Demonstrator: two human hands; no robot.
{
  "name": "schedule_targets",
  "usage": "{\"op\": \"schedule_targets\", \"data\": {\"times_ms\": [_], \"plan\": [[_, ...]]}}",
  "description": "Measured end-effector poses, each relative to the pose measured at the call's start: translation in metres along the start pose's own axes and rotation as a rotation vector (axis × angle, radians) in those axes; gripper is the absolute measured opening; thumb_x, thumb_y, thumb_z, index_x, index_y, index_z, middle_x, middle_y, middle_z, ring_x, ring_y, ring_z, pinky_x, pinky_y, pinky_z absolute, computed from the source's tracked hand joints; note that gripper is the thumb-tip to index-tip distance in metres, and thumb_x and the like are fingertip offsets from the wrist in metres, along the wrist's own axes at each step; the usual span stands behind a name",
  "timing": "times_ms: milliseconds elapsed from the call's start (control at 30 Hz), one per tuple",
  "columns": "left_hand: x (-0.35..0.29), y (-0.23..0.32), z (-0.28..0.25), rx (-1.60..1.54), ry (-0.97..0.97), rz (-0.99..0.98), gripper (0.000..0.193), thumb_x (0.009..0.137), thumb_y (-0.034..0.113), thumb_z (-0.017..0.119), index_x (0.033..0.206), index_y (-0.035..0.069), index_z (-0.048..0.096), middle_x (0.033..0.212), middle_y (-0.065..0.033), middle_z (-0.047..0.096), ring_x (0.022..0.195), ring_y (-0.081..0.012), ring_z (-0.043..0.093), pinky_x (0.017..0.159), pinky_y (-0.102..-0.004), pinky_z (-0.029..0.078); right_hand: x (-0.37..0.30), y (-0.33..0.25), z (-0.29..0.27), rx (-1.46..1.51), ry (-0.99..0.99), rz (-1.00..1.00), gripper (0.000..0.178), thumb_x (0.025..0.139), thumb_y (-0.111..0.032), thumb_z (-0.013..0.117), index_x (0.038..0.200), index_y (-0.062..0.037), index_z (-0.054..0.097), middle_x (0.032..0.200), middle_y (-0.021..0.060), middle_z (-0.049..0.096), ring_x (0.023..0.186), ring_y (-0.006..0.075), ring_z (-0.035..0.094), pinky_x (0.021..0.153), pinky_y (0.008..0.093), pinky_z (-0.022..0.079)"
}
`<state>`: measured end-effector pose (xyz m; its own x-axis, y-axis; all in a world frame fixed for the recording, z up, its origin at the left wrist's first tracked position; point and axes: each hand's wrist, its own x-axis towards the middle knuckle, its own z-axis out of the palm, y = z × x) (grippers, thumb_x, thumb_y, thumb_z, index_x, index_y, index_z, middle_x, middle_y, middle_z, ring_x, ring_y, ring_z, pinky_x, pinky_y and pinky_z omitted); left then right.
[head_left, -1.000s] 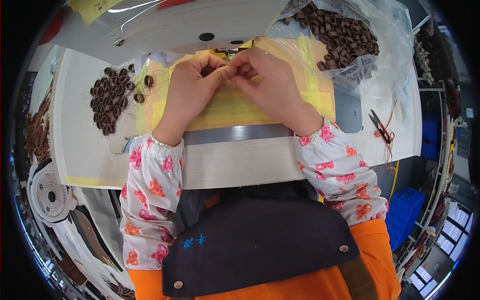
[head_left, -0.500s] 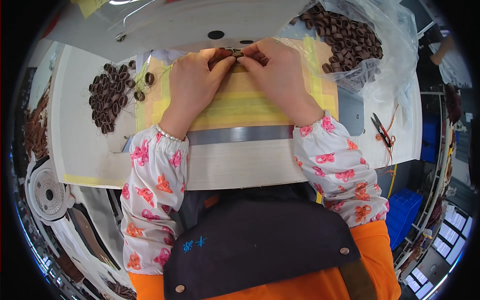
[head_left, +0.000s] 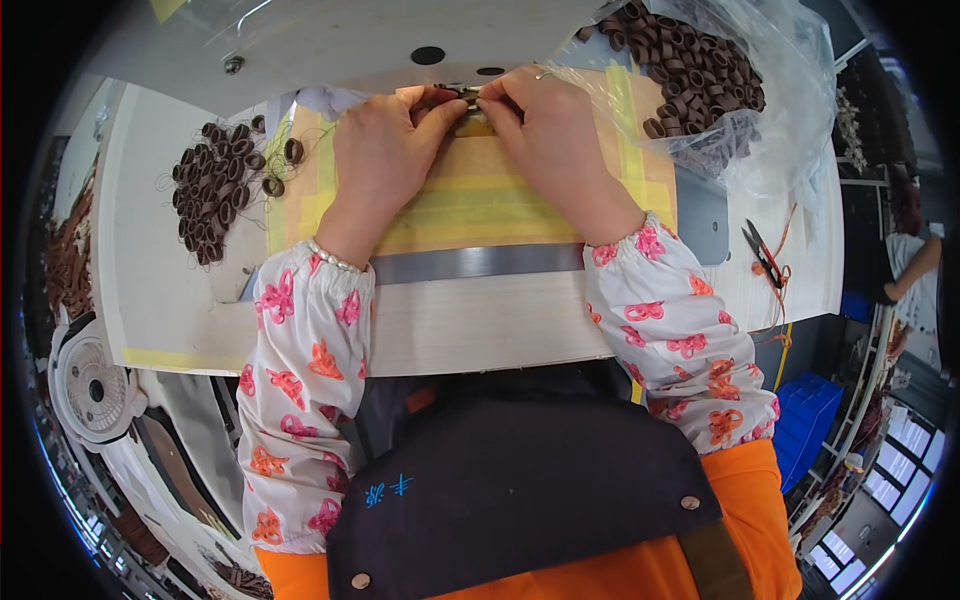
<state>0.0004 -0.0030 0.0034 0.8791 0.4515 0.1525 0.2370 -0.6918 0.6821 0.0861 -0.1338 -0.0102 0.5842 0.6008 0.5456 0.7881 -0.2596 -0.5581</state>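
Two hands meet at the far edge of the tabletop (head_left: 480, 330), under the white machine head (head_left: 330, 40). The left hand (head_left: 385, 150) and the right hand (head_left: 545, 135) each pinch one end of a small brown loop (head_left: 468, 95) between thumb and fingertips, so both grips are clenched on it. The loop sits just above the yellow taped plate (head_left: 480, 205), right below the machine head, and most of it is hidden by the fingers.

To the left lies a pile of loops (head_left: 215, 190) with loose threads trailing around it. To the right, an open clear bag (head_left: 700, 85) holds many more, close beside the right hand. Snips (head_left: 762, 252) lie well apart on the right side of the tabletop, near an orange thread.

As I judge it, the main risk lies with the fingertips: they are very near whatever works beneath the machine head, and any slip forward could bring them under it. The loop is tiny and held only by its ends, so a loosened pinch on either side would probably let it twist or drop out of line. The bag's slack edge lies close to the right wrist; a sideways sweep might drag it and spill loops across the plate. Stray threads from the left pile could likewise catch on a sleeve (head_left: 310, 330).
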Motion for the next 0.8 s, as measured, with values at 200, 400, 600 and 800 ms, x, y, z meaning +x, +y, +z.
{"op": "schedule_targets", "data": {"times_ms": [200,400,600,800], "plan": [[0.001,-0.004,0.002,-0.019,0.016,-0.017,0.030,0.077,0.037,0.060,0.083,0.009,0.068,0.061,-0.0041,0.063,0.053,-0.0182,0.059,0.051,-0.0281,0.045,0.002,0.001,-0.001,-0.003,-0.002,-0.018,0.008,0.072,-0.006,0.063,0.077,-0.0012,0.061,0.071,0.0120,0.060,0.064,0.0268,0.059,0.058,0.0325,0.046],[0.003,-0.009,0.002,0.065,0.025,0.007,0.032,0.077,0.039,0.060,0.080,0.009,0.069,0.061,-0.0036,0.063,0.052,-0.0158,0.059,0.050,-0.0265,0.044,0.003,0.001,-0.004,0.001,-0.015,0.030,0.011,0.072,-0.009,0.064,0.075,0.0018,0.061,0.067,0.0142,0.060,0.060,0.0265,0.059,0.056,0.0324,0.046],[0.005,-0.007,0.002,0.079,-0.019,-0.018,0.034,0.076,0.040,0.061,0.079,0.007,0.069,0.063,-0.0033,0.064,0.053,-0.0158,0.059,0.051,-0.0252,0.045,0.009,0.001,-0.011,0.006,-0.117,0.115,0.015,0.069,-0.010,0.065,0.069,-0.0018,0.052,0.063,0.0144,0.057,0.062,0.0331,0.057,0.055,0.0402,0.045],[0.003,-0.013,-0.001,0.030,0.001,-0.060,0.035,0.075,0.039,0.062,0.082,0.006,0.068,0.063,-0.0048,0.064,0.053,-0.0158,0.059,0.052,-0.0255,0.045,0.013,0.003,-0.005,-0.006,-0.122,0.082,0.016,0.069,-0.011,0.065,0.069,-0.0016,0.052,0.063,0.0144,0.057,0.062,0.0333,0.056,0.053,0.0404,0.044]]}}
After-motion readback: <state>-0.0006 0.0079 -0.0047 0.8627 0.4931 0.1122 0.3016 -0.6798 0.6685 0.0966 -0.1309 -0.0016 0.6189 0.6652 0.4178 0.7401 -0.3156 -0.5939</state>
